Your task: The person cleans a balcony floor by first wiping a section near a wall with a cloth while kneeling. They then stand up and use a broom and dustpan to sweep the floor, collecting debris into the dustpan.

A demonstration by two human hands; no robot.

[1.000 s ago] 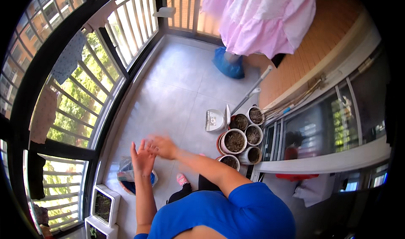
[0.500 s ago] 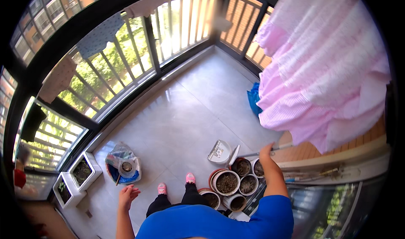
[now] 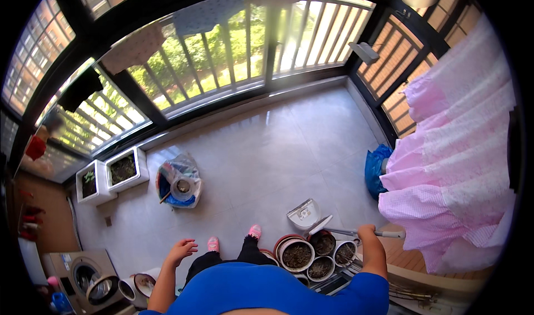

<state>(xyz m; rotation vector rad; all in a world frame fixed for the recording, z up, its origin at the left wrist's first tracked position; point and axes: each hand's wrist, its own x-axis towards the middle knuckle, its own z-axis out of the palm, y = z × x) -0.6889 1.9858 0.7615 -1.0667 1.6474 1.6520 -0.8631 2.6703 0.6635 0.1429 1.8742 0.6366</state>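
My right hand (image 3: pixel 367 231) is closed around a long grey handle (image 3: pixel 391 234), just above the flowerpots. At its left end is a flat white piece (image 3: pixel 319 226); I cannot tell whether it is a broom head. Next to that piece a white dustpan (image 3: pixel 304 215) rests on the tiles. Several round pots of dark soil, among them a white-rimmed flowerpot (image 3: pixel 296 255), crowd below the handle. On the other side my left hand (image 3: pixel 182 250) hangs in the air, empty, its fingers loosely apart.
A plastic-lined bucket (image 3: pixel 179 182) with a clear container stands on the floor left of centre. Two white planter boxes (image 3: pixel 127 169) sit by the window. A washing machine (image 3: pixel 83 276) is at lower left. Pink curtains (image 3: pixel 445 176) hang at right, beside a blue bag (image 3: pixel 377 170).
The view has swung, bringing the washing machine in at lower left. My right hand, earlier reaching out at the handle, is now closed around it. My left hand stays empty.
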